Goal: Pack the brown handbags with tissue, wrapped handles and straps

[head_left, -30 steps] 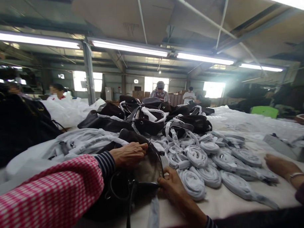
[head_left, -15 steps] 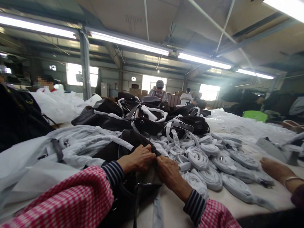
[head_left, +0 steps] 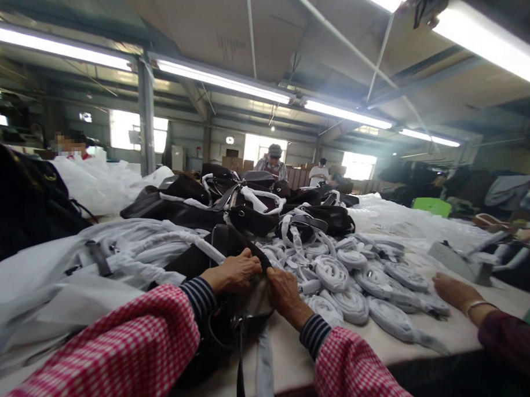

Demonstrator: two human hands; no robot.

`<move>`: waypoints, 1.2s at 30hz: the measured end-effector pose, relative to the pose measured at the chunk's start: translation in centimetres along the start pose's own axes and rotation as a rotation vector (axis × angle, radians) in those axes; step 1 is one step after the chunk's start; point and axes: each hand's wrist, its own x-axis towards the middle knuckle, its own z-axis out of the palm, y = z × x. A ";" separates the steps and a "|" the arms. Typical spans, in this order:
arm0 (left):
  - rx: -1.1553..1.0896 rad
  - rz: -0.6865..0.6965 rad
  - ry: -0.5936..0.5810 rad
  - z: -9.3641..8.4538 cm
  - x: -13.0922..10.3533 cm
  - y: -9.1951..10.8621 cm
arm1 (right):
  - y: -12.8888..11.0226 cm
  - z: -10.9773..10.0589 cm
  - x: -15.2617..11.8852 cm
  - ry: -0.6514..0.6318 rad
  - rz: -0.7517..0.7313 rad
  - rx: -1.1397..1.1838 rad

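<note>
A dark brown handbag (head_left: 221, 333) lies tilted on the table in front of me, with a white-wrapped handle (head_left: 206, 247) running over its far side. My left hand (head_left: 237, 272) is closed on the upper edge of the bag, its fingers bent over the dark material. Close beside it, my right hand (head_left: 288, 293) grips the same edge from the right; its fingertips are partly hidden behind the bag. A dark strap (head_left: 240, 361) hangs from the near side, next to a pale wrapped strip (head_left: 262, 361).
Many wrapped, coiled straps (head_left: 332, 272) lie right of the bag. Behind them is a heap of dark handbags (head_left: 257, 219). White wrapping sheets (head_left: 47, 322) cover the left side. A co-worker's hand (head_left: 457, 293) rests at the right; another person (head_left: 270, 163) stands across the table.
The view has shifted slightly right. Both my hands stay on the bag's edge and have moved little. More of the co-worker's sleeve at the right shows.
</note>
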 end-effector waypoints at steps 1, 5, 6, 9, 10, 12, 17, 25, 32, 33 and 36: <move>-0.004 -0.004 -0.001 0.1 0.1 0.0 | 0.2 -0.1 0.1 0.013 0.025 0.032; -0.023 -0.031 -0.007 0.6 0.1 0.3 | 0.7 -0.4 -0.3 0.041 0.109 0.193; -0.027 -0.038 -0.010 0.6 0.0 0.3 | 0.7 -0.4 -0.7 0.044 0.123 0.240; -0.033 -0.056 -0.018 0.6 -0.1 0.5 | 0.4 -0.2 -2.7 0.027 0.112 0.381; -0.034 -0.062 -0.017 0.6 -0.1 0.6 | 0.3 0.0 -3.6 0.019 0.096 0.433; -0.037 -0.074 -0.011 0.6 0.0 1.0 | 0.0 0.5 -5.1 0.035 0.068 0.617; 0.004 -0.119 0.026 0.6 -0.2 2.5 | -0.4 1.5 -6.7 0.192 0.076 1.088; 0.067 -0.191 0.010 0.5 0.0 4.3 | -1.2 1.9 -7.6 0.284 -0.149 0.855; 0.085 -0.211 0.051 1.1 -0.3 3.7 | -1.1 1.3 -7.7 0.172 -0.139 0.894; 0.084 -0.214 0.073 1.1 -0.4 3.5 | -1.0 1.1 -7.7 0.137 -0.113 0.897; 0.084 -0.238 0.147 1.0 -0.6 2.9 | -0.9 1.0 -7.6 0.101 -0.081 0.837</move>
